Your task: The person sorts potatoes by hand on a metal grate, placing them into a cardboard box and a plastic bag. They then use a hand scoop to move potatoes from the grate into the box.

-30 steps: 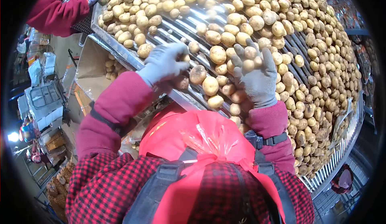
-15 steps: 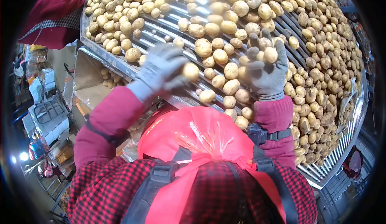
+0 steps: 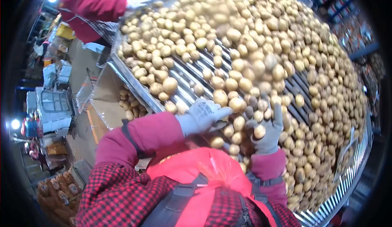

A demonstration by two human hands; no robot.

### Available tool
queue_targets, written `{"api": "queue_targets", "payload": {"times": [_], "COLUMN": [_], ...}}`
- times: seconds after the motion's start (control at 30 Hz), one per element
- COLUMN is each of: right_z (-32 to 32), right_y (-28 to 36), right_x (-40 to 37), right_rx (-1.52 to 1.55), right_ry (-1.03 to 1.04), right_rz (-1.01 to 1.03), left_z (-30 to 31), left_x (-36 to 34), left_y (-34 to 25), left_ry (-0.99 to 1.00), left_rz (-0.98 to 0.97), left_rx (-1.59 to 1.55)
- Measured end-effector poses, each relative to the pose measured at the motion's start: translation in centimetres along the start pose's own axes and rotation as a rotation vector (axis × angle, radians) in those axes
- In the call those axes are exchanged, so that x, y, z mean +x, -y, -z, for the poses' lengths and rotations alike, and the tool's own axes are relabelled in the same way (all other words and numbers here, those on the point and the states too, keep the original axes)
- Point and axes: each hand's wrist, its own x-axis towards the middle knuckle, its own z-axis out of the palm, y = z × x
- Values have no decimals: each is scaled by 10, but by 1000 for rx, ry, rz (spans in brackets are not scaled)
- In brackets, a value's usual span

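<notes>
My left hand (image 3: 203, 116), in a grey glove, is held back up over the metal roller table (image 3: 190, 78). Its fingers stretch to the right, with the tips right at a yellow potato (image 3: 237, 104). Beside it, my right hand (image 3: 268, 135), also gloved, is turned palm up with its fingers curling upward. A small potato (image 3: 259, 131) rests in that palm, and other potatoes (image 3: 258, 116) overlap the fingers. Loose potatoes lie around both hands on the rollers.
Potatoes (image 3: 330, 117) are heaped thickly on the right and far side. A co-worker's gloved hand (image 3: 141, 1) reaches over the table at the upper left. Below the table's left edge stands a cardboard box (image 3: 107, 100) with potatoes inside. Filled sacks (image 3: 61, 190) lie at the lower left.
The view has shifted, showing more of the table's far side and the co-worker's hand. My left hand has come nearer my right; the potato at its fingertips earlier is no longer there.
</notes>
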Motion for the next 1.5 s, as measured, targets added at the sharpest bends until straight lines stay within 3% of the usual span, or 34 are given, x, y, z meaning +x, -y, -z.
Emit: {"api": "queue_targets", "payload": {"times": [0.07,0.1,0.13,0.2,0.23,0.27,0.33,0.37,0.47,0.57,0.67,0.73,0.8,0.83,0.87,0.93,1.0,1.07,1.13,1.2,1.27,1.3,1.33,1.4,1.43,1.47,1.5], "right_z": [-15,8,0,-10,-5,-1,-39,-30,-51,-61,-68,-76,-81,-90,-96,-100,-96,-89,-77,-69,-70,-66,-61,-69,-64,-59,-59], "right_y": [4,-14,-19,-37,-40,-37,-20,-18,-10,-15,-27,-32,-26,-34,-31,-31,-33,-33,-35,-41,-41,-40,-34,-31,-32,-31,-29], "right_x": [9,19,24,41,52,57,66,74,81,93,102,108,120,118,123,127,130,133,135,134,137,138,144,140,143,143,143], "right_rx": [130,-68,123,-992,-621,-630,255,287,348,191,-67,-35,258,-11,-65,-35,-36,-40,-90,-88,-292,-51,59,-13,74,162,142], "right_ry": [45,8,-12,448,290,303,158,145,45,98,94,16,255,92,138,6,57,111,33,-17,101,-1,136,-44,-57,-76,-119], "right_rz": [-186,-71,-85,608,96,82,-328,-393,-404,-314,-160,-148,-344,-150,-171,-206,-184,-159,-147,-136,-11,-122,-235,-254,-288,-324,-343], "left_z": [28,39,46,56,59,64,81,91,109,118,125,119,85,82,67,67,78,90,94,105,95,76,64,80,81,80,85], "left_x": [15,24,31,49,50,50,49,49,48,58,80,84,65,60,55,54,55,74,98,121,140,145,153,169,180,184,188], "left_y": [-12,-14,-15,-15,-9,1,36,63,183,287,294,253,238,219,208,168,163,188,235,270,263,266,270,299,315,329,336], "left_ry": [-205,-256,-307,-390,-323,-336,-407,-417,-460,-446,-307,-130,-287,-216,-281,-168,-104,-341,-556,-526,-307,-361,-308,-265,-346,-359,-344], "left_rz": [106,81,57,-115,-143,-127,-43,87,436,659,822,855,624,557,368,309,188,139,391,609,362,38,57,22,-30,-26,117], "left_rx": [-111,-120,-133,-42,73,75,116,173,379,490,387,481,420,327,330,325,42,280,507,403,426,416,481,490,395,554,603]}}
